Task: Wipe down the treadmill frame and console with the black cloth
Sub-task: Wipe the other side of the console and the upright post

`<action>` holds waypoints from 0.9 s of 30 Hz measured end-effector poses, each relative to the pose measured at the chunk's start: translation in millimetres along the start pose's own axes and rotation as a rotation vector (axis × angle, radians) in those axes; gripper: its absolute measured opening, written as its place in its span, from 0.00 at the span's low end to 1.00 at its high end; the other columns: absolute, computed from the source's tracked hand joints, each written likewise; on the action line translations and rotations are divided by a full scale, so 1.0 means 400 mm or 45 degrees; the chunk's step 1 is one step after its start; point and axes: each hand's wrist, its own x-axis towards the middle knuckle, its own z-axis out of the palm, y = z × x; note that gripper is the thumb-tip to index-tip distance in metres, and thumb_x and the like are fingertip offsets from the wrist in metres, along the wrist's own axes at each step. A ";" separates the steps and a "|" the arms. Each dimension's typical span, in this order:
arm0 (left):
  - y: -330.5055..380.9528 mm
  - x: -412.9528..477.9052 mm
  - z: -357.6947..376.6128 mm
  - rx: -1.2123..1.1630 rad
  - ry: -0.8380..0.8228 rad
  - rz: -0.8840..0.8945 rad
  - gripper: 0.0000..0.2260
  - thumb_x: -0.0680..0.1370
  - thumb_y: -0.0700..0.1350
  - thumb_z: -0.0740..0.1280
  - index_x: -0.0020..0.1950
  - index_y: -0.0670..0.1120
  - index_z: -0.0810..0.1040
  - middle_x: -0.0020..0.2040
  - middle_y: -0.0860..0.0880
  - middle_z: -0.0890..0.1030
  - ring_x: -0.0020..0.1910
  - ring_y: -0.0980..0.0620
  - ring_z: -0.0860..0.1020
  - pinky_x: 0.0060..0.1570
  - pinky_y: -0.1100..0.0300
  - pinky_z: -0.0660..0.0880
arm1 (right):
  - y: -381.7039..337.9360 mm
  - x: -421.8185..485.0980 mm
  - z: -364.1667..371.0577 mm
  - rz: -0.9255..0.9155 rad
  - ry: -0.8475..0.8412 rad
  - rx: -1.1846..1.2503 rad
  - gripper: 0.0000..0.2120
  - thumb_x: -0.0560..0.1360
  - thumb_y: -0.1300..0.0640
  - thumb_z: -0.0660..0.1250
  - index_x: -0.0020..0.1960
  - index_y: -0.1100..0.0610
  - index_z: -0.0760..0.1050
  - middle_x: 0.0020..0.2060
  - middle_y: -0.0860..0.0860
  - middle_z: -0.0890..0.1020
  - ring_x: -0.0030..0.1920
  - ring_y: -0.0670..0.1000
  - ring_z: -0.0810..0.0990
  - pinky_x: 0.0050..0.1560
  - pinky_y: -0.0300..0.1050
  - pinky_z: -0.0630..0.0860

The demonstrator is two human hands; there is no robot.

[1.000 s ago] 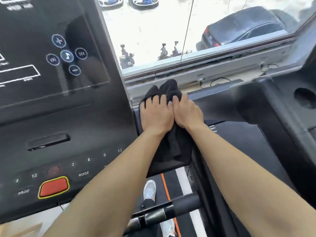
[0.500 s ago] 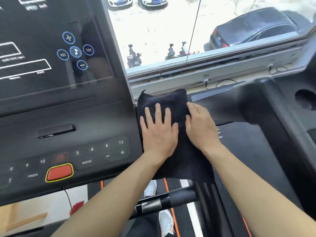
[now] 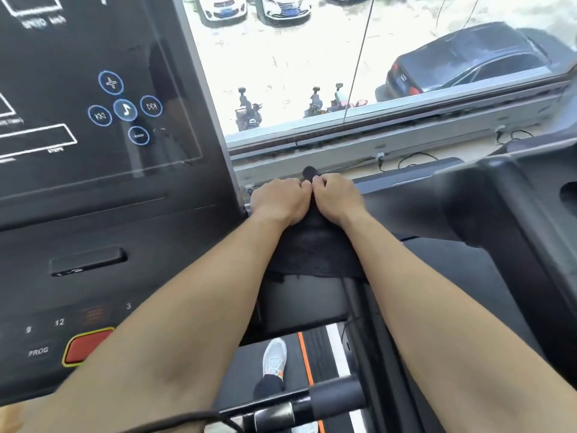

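The black cloth point(image 3: 315, 251), a soft, nubby-textured fabric, lies draped over the dark treadmill frame point(image 3: 415, 198) just right of the console point(image 3: 93, 189), its lower edge hanging in a loose, uneven hem and a small bunched tuft poking up beyond the fingertips. Two hands sit on its upper part, side by side and touching at the knuckles: the left hand point(image 3: 281, 203) and the right hand point(image 3: 337, 198) are both curled into clenched grips that gather the cloth beneath them.

The console, immediately left of the cloth, is a glossy flat black panel with five round blue-ringed icons in a cross, white outlined boxes, a rectangular slot, faint number keys and one red button point(image 3: 86, 346) edged in yellow. Below the cloth, relative to the console's lower right corner, one smooth black handlebar point(image 3: 327, 401) with a metallic band crosses the view, and above it shows one grey mesh sneaker point(image 3: 274, 357) on the belt beside an orange stripe. Beyond the cloth is a window point(image 3: 343, 73) onto parked cars.
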 end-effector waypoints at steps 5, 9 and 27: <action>0.006 -0.009 0.015 0.169 0.128 0.095 0.23 0.84 0.53 0.46 0.58 0.49 0.81 0.58 0.44 0.83 0.55 0.39 0.80 0.45 0.49 0.69 | 0.008 0.030 -0.015 -0.035 -0.087 0.090 0.18 0.78 0.48 0.59 0.33 0.55 0.75 0.35 0.51 0.81 0.44 0.57 0.78 0.40 0.48 0.69; 0.000 -0.120 0.090 0.091 0.399 0.107 0.21 0.83 0.54 0.49 0.64 0.48 0.77 0.63 0.45 0.80 0.62 0.41 0.76 0.62 0.45 0.68 | 0.049 -0.069 -0.001 -0.209 0.003 0.062 0.17 0.81 0.47 0.57 0.67 0.49 0.73 0.67 0.50 0.75 0.65 0.53 0.73 0.61 0.49 0.68; 0.039 -0.205 0.140 0.067 0.286 0.140 0.27 0.84 0.58 0.43 0.83 0.53 0.47 0.84 0.49 0.47 0.82 0.43 0.45 0.79 0.44 0.45 | 0.124 -0.201 -0.012 -0.013 -0.191 0.455 0.30 0.84 0.44 0.53 0.82 0.52 0.49 0.79 0.53 0.61 0.77 0.55 0.61 0.73 0.47 0.58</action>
